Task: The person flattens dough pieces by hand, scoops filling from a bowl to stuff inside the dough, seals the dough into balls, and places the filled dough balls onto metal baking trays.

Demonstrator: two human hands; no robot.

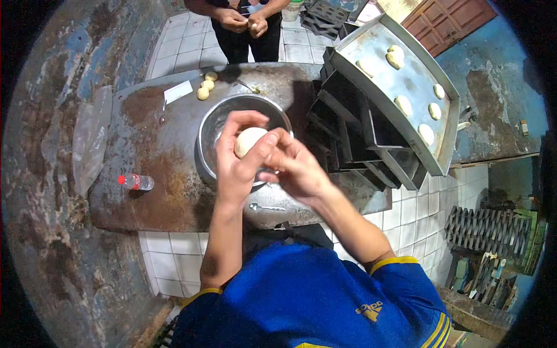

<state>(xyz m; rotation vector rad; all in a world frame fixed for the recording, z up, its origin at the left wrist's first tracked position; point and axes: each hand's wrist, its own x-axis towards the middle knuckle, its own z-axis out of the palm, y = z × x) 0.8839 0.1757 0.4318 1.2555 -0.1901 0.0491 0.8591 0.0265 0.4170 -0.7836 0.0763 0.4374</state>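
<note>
Over a large metal bowl point(204, 130), my two hands come together around a pale, smooth ball of dough point(249, 142). My left hand point(234, 159) cups the dough from the left, its fingers curled over the far side. From the right, my right hand point(296, 165) presses its fingers against the dough and meets the left thumb. Both hands hide much of the bowl's inside. A small metal spoon point(267, 207) lies on the table just in front of the bowl.
Stacked dark trays point(348, 127) stand at right, topped by a tilted metal tray point(371, 43) bearing several dough pieces point(403, 105). Small dough balls point(203, 93), a white card point(178, 91) and a red-capped bottle point(136, 182) rest on the table point(133, 209). Opposite stands another person point(246, 35).
</note>
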